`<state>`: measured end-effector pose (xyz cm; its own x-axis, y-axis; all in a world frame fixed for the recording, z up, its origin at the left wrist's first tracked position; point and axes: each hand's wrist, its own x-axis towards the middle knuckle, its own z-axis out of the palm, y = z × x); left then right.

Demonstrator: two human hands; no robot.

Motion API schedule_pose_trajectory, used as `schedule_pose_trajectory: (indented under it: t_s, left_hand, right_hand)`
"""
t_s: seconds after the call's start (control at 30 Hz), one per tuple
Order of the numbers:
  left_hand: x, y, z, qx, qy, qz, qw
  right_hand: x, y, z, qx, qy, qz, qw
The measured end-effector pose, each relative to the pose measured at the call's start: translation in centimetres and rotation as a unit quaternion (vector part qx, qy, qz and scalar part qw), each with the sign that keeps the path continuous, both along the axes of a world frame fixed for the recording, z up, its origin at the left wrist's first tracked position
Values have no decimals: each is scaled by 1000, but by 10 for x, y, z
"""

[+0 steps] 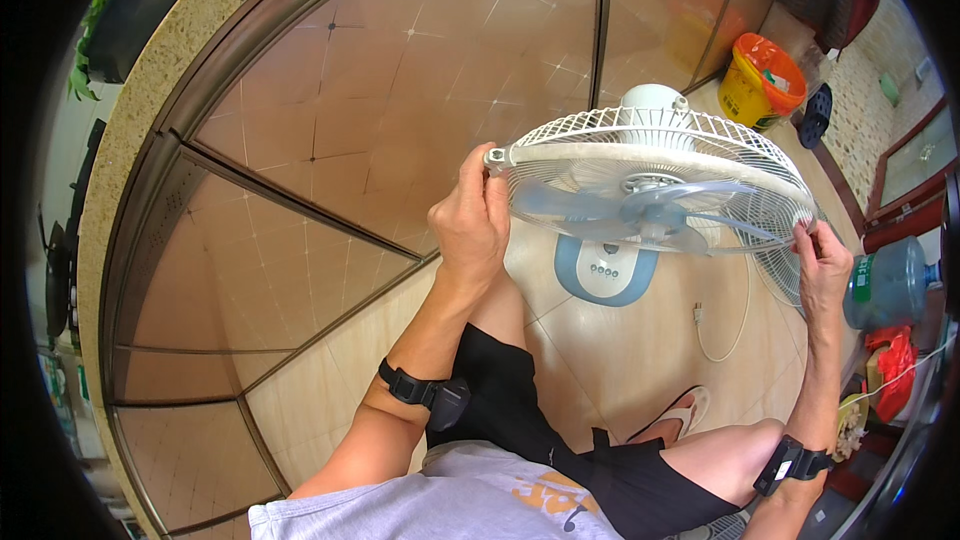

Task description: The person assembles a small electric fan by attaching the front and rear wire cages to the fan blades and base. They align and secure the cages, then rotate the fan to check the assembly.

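Note:
A white standing fan with pale blue blades is in front of me, its motor housing pointing away. My left hand is closed at the left end of the fan's guard rim, by a small metal clip. On the opposite side, my right hand pinches the guard's edge between thumb and fingers. Below the head, the blue and white base with a row of buttons rests on the floor. Part of another round wire grille shows behind the fan at the right.
A white power cord with its plug lies on the tiles. Brown cabinet doors stand along the left and back. A yellow bucket is at the back right; a blue water jug and red plastic bag are at the right.

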<state>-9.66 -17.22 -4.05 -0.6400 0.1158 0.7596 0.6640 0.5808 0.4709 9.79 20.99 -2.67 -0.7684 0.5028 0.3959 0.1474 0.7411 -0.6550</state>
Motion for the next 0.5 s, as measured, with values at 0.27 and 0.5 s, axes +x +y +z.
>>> schedule_pose_trajectory:
  t_s: [0.27,0.5]
  left_hand:
    - [3,0,11,-42,-9,23,999]
    - [9,7,24,-40,-33,38,998]
  right_hand:
    - [1,-1,2,34,0,-1,999]
    - [0,-6,8,27,9,2,1000]
